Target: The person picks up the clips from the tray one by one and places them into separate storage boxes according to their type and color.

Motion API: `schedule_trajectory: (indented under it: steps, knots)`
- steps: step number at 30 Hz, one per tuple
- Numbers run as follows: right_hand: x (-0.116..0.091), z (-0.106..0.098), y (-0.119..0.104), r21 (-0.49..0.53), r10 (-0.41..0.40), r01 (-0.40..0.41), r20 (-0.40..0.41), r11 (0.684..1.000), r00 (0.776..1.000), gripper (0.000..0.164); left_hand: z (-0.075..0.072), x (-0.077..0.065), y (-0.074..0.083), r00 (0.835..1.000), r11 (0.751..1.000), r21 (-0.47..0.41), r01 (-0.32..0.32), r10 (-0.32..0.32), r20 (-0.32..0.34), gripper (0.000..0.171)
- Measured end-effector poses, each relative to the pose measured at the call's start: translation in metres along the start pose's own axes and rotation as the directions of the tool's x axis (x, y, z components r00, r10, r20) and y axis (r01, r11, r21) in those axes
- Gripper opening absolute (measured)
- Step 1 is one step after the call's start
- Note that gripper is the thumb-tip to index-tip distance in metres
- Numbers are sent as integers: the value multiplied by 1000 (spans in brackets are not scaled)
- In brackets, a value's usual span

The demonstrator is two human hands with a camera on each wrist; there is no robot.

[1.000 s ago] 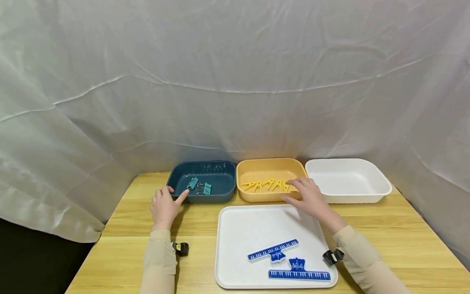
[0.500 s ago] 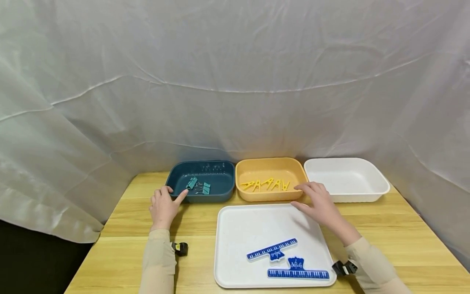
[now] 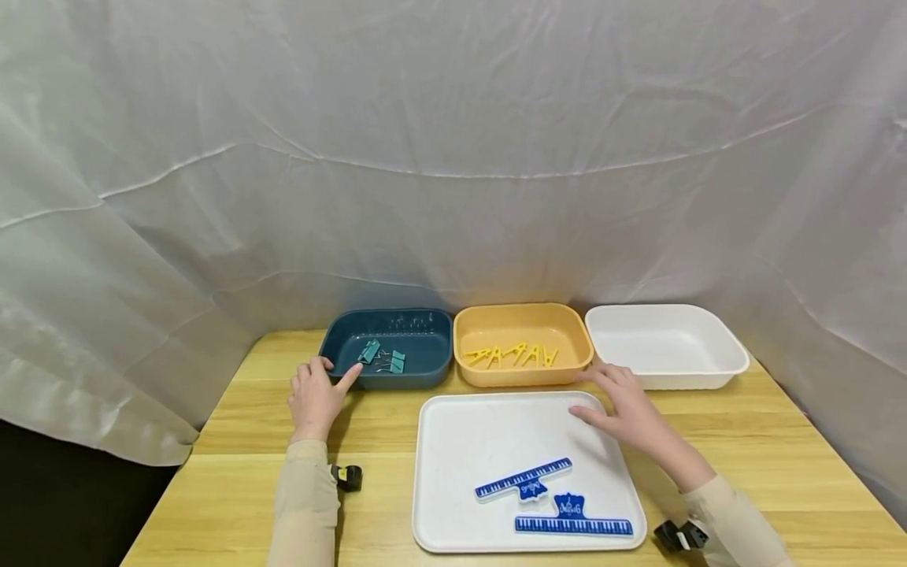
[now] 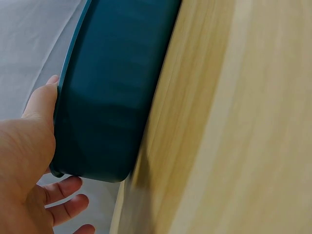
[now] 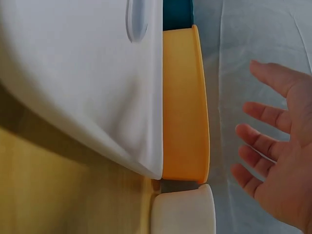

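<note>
My left hand point(image 3: 315, 400) rests at the near left corner of the dark teal bin point(image 3: 434, 376), thumb against its front rim and fingers spread loosely by the side. Two teal binder clips point(image 3: 369, 351) lie in that bin. Above the far right corner of the white tray point(image 3: 460, 437), my right hand point(image 3: 631, 405) hovers with fingers relaxed and nothing in them. Several yellow clothespins point(image 3: 533, 354) lie in the yellow bin point(image 3: 524, 379). On the tray are two blue clips with piano-key patterns, an angled clip point(image 3: 524, 479) and a nearer clip point(image 3: 572, 524).
A white bin point(image 3: 666, 339) stands at the right end of the row of bins. Behind the row hangs a pale curtain point(image 3: 453, 173). Everything sits on a wooden table point(image 3: 368, 520), whose left edge borders a dark area.
My right hand has drawn back from over the yellow bin, moving right and nearer to me. The left hand stays at the teal bin.
</note>
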State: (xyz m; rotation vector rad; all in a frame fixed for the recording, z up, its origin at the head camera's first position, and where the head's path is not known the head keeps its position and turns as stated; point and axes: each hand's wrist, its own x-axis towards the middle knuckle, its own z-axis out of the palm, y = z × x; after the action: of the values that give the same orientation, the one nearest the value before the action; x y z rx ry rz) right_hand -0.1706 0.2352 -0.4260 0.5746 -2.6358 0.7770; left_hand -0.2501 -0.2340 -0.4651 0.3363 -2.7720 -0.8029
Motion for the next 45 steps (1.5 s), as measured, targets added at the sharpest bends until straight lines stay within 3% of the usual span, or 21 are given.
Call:
schedule_trajectory:
  steps: [4, 12, 20, 23, 28, 35, 41, 45]
  knots:
    - [-7, -1, 0, 58, 17, -20, 60, 998, 998, 42, 0, 0, 2, 1000, 1000, 0, -2, 2, -2, 67]
    - [-21, 0, -4, 84, -40, 28, 136, 996, 990, 34, -4, -2, 4, 1000, 1000, -2, 0, 0, -3, 63]
    - [-32, 4, -11, 116, -147, 124, 221, 986, 964, 35, -3, -1, 2, 1000, 1000, 5, -1, 1, -8, 65]
    - [-34, 5, -12, 151, -153, 114, 279, 982, 948, 34, -3, 0, 2, 1000, 1000, 7, 1, -1, -8, 63]
    - [-36, 4, -12, 219, -142, 54, 410, 974, 901, 31, -3, -1, 3, 1000, 1000, 10, 1, -1, -7, 65]
    - [-38, 2, -10, 276, -206, 85, 446, 957, 871, 26, -4, -2, 5, 1000, 1000, 3, 2, -2, -7, 66]
    - [-40, 3, -9, 287, -197, 45, 525, 957, 828, 26, -5, -2, 5, 1000, 1000, 7, 4, -4, -6, 66]
    - [-41, 3, -10, 288, -208, 52, 544, 956, 813, 23, -4, -2, 5, 1000, 1000, 2, 2, -2, -4, 68]
